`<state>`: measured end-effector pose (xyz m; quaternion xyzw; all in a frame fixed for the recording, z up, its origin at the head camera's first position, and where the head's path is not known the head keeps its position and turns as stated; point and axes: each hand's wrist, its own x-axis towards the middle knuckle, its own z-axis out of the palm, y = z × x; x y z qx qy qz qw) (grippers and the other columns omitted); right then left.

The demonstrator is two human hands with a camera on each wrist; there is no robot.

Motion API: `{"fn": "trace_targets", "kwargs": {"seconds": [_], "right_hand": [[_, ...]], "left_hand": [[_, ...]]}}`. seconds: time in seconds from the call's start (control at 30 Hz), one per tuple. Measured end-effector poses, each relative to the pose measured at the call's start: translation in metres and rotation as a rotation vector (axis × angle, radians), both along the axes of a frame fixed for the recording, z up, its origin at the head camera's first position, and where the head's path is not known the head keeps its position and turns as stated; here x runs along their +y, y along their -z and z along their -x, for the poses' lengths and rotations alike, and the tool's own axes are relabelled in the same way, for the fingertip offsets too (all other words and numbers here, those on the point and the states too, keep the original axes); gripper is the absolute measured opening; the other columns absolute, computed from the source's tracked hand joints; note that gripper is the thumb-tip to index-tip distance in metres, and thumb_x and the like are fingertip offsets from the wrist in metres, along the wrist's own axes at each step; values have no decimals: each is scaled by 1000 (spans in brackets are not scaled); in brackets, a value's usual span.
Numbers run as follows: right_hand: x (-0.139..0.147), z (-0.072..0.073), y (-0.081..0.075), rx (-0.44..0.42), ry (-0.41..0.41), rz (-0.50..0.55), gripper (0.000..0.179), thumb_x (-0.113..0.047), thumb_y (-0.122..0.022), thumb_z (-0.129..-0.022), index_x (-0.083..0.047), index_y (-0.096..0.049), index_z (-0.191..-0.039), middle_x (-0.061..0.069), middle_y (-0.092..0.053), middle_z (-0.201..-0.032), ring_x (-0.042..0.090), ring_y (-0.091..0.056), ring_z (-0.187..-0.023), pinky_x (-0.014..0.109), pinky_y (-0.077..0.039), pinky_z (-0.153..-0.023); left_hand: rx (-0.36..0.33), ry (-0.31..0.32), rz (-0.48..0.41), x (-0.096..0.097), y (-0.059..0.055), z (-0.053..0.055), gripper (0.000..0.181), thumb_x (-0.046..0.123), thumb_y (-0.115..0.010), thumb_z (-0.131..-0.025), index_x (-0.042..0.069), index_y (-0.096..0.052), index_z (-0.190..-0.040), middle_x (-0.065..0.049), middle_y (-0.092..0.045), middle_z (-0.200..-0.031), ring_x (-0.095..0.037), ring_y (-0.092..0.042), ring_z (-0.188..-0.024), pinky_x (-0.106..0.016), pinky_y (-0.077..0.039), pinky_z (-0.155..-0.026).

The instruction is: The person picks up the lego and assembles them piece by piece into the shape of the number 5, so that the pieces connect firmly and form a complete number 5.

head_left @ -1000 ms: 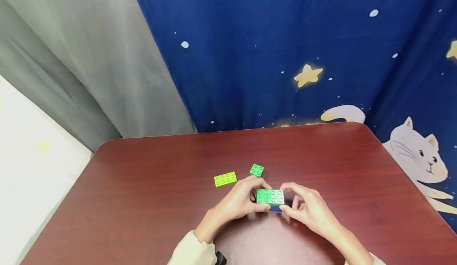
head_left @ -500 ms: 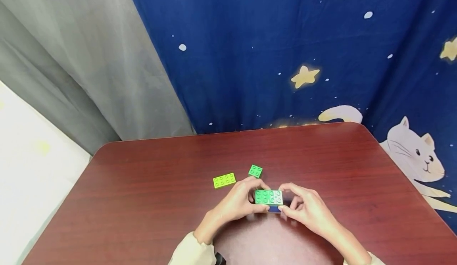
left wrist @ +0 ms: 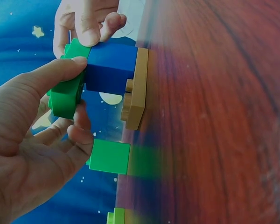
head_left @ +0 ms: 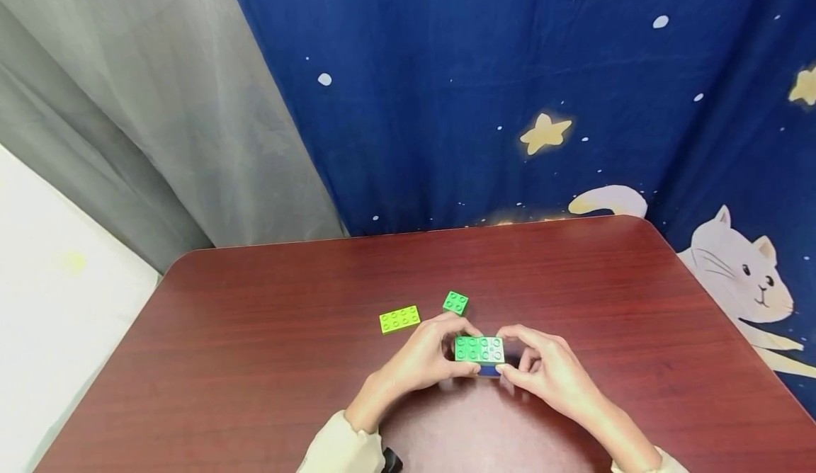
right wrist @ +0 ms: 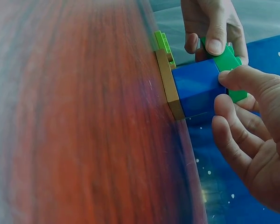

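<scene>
A green eight-stud building brick sits on top of a blue brick, which stands on one end of a thin tan plate on the table. The green brick juts out past the blue one toward the left hand. My left hand pinches the overhanging end of the green brick between thumb and fingers. At the opposite end, my right hand pinches the green brick, its thumb by the seam with the blue brick. The far-side fingertips are partly hidden in both wrist views.
Behind the left hand lies a small green four-stud brick. A flat lime-green plate lies to its left. The dark red table has its far edge against a grey curtain and a blue starry curtain.
Both hands keep their hold on the green brick, and the stack stays in place. Only a slight shift of the whole head view is visible.
</scene>
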<state>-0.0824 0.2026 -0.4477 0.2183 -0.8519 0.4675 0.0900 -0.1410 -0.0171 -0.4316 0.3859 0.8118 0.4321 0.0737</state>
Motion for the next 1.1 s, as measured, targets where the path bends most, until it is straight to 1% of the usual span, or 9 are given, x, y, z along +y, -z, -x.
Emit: {"fn": "trace_targets", "kwargs": {"seconds": [0.13, 0.37, 0.5, 0.6, 0.73, 0.83, 1.0, 1.1], "right_hand": [[0, 1, 0, 17, 13, -14, 40, -9, -77, -75, -21, -59, -108, -16, -53, -54, -4, -49, -42, 16, -40, -41], [0, 1, 0, 25, 16, -22, 40, -9, -77, -74, -20, -59, -108, -14, -53, -58, -5, -46, -41, 16, -37, -38], [0, 1, 2, 27, 11, -9, 39, -10, -77, -74, -20, -60, -108, -13, -54, -62, -5, -47, -42, 15, -38, -39], [0, 1, 2, 49, 6, 6, 38, -8, -78, -74, -15, -62, -108, -10, -57, -68, -6, -48, -43, 15, -38, -40], [1, 2, 3, 70, 11, 9, 38, -5, -78, -72, -7, -65, -108, -4, -59, -75, -7, -49, -45, 15, -40, -42], [1, 1, 2, 63, 12, 7, 39, -4, -78, -72, -4, -65, -108, -2, -60, -76, -6, -49, -46, 15, -40, -43], [0, 0, 1, 65, 31, 6, 38, -3, -77, -71, -5, -65, -108, -5, -59, -73, -6, -50, -46, 15, -40, -43], [1, 0, 0, 67, 34, 5, 39, -4, -77, -71, -6, -65, -108, -7, -58, -72, -6, -50, -46, 15, -40, -43]], "left_hand": [[-3, 1, 1, 0, 0, 1, 35, 15, -82, -70, 20, -66, -101, 10, -54, -88, -13, -53, -70, -18, -45, -58], [-8, -9, 9, 1, 0, -1, 35, 16, -82, -71, 19, -66, -102, 10, -55, -89, -16, -54, -71, -18, -45, -58], [-22, -16, 9, 0, 0, -2, 34, 15, -81, -71, 19, -66, -101, 10, -55, -90, -10, -53, -71, -18, -46, -58], [-29, -23, 4, 0, 0, -3, 34, 14, -81, -71, 20, -67, -101, 10, -55, -90, -8, -52, -70, -19, -46, -57], [-27, -31, 1, 0, 1, -3, 33, 16, -81, -72, 20, -67, -101, 10, -55, -90, -11, -53, -70, -19, -46, -58], [-17, -31, 2, 0, 2, -4, 33, 17, -81, -72, 19, -67, -101, 10, -56, -90, -13, -53, -70, -18, -45, -58], [-1, -18, -6, 0, 1, -1, 34, 17, -81, -72, 19, -67, -102, 10, -56, -90, -11, -52, -69, -18, -45, -57], [-2, -12, -9, 1, 1, -1, 34, 17, -81, -72, 19, -67, -102, 9, -56, -89, -11, -53, -68, -18, -45, -58]]}}
